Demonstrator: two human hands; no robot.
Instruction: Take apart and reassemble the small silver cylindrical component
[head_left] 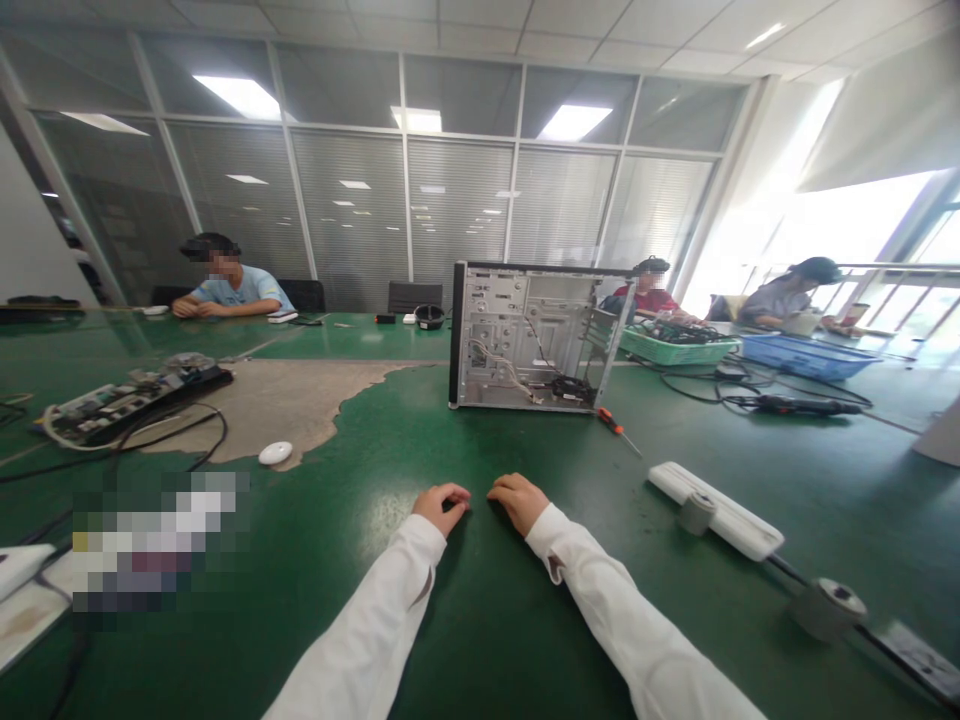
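The left hand (444, 508) and right hand (519, 502) are curling loosely, half open, holding nothing. Beyond them, toward the counter's (360, 400) far edge, an open silver computer case (566, 345) is standing upright.

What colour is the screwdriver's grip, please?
The grip is mostly orange; the head view shows it best.

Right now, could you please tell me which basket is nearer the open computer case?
The green basket, beside the computer case; the blue basket sits farther right.
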